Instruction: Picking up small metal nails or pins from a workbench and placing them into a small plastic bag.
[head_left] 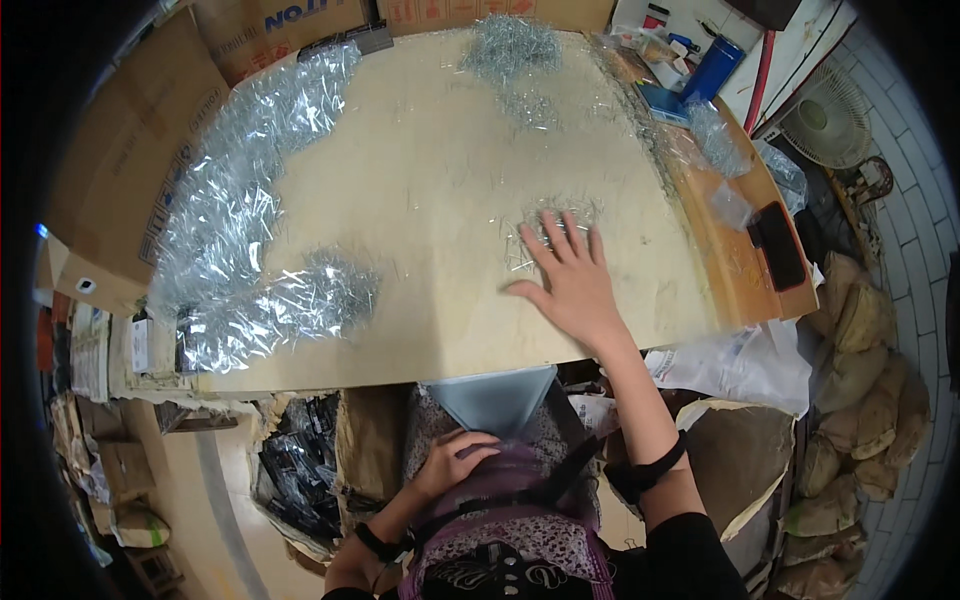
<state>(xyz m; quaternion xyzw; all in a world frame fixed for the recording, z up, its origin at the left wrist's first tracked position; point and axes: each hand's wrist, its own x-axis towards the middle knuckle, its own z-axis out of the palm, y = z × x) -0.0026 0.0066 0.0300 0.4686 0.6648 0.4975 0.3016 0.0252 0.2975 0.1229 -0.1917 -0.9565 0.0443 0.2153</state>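
**A:** Grip check first: your right hand (572, 283) is released, palm down and fingers fanned flat over a small scatter of pins (548, 232) near the middle of the table (430, 200). Nothing pinched, just pressed on top.

**B:** And your left hand (452, 462)?

**A:** Down below the table's near edge, curled over the lower lip of a grey funnel-shaped tray (497, 398) held at your lap. Fingers bent around that lip, so it's grasping the tray.

**B:** Which way does the tray run?

**A:** Its wide mouth faces up toward the table edge, and it narrows down toward your body. Long axis goes from the table to you. Smooth, matt grey, flat-sided.

**B:** The pins under your right hand?

**A:** Thin, straight, silvery metal slivers, lying criss-cross with no common direction. The patch itself stretches left to right beneath your fingertips, which point away from you.

**B:** More of them about?

**A:** Plenty. A dense glittering heap (255, 180) sweeps down the left side of the table, tangled and bristly, curving in toward the near edge. Another mound (512, 45) sits at the far edge, with a thinner spill just below it.

**B:** The surface?

**A:** Pale plywood-like board, smooth and matt. Over on the right side, well apart from your hand, a dark flat phone (778, 245) lies on a browner strip, and a blue cylinder bottle (713, 68) stands at the far right corner among clear crinkled plastic bags (722, 150).
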